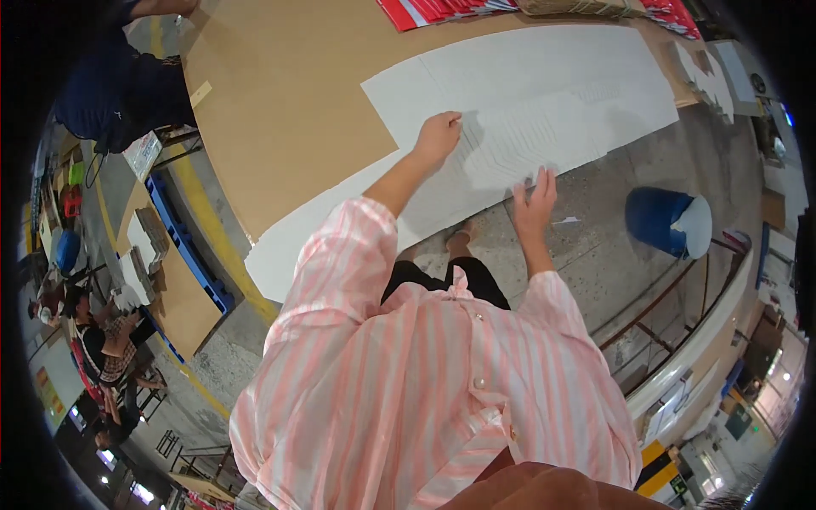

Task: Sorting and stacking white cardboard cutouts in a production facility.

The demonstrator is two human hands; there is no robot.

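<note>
White paper sheets (595,68) lie overlapped on the table, their edges fanned into many fine steps in the middle. My left hand (437,138) rests over the fan's left side with its fingers curled together. Whatever lies within those fingers, if anything, is hidden. At the near edge of the sheets is my right hand (535,208), its fingers stretched and apart, the tips by the paper's border. It holds nothing.
Brown board covers the table (280,110). Red-and-white printed packs (442,10) and a brown bundle (582,7) lie at the far edge. A blue drum (656,219) stands on the floor to the right. Another person (127,93) is at the far left.
</note>
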